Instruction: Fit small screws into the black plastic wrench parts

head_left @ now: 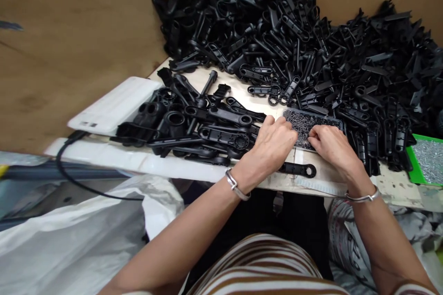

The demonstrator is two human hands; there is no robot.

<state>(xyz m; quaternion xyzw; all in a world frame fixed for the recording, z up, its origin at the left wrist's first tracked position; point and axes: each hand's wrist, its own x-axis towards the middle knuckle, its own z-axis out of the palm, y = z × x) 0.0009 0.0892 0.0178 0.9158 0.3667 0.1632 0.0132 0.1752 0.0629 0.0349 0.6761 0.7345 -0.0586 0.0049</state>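
My right hand (pixel 328 144) is over a shallow tray (pixel 325 116) of tiny dark pieces (pixel 300 122), perhaps screws. Its fingers are pinched together at the pieces, and whatever they hold is too small to see. Just left of the tray, my left hand (pixel 276 142) is closed with its back towards me. Its fingertips are hidden, so I cannot make out what is in them. Below the hands, a long black plastic part (pixel 299 169) with a ring at its right end lies flat near the table's front edge.
A large heap of black plastic parts (pixel 263 23) fills the back and right of the table. More black parts (pixel 204 124) lie left of my hands, beside a white flat box (pixel 116 103) with a black cable (pixel 69 175). At the right stands a green tray (pixel 415 166) of shiny metal pieces.
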